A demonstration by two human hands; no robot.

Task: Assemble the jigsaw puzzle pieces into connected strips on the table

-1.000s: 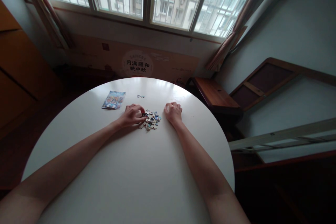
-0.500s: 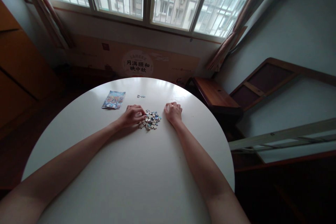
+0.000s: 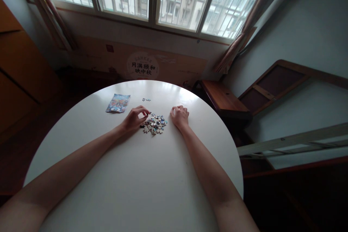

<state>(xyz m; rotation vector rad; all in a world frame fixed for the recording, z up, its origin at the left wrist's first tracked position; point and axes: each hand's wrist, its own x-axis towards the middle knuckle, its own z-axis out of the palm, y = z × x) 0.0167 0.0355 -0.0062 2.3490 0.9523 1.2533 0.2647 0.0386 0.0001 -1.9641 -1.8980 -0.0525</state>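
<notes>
Head view: picking out seems the step in hand; the left hand [image 3: 134, 117] pinches a jigsaw piece [image 3: 149, 113] at the far edge of the jigsaw pile [image 3: 155, 127], the right hand [image 3: 179, 116] curled nearby (its grip I cannot tell). Next calls for a firm pinch, lifting clear
</notes>
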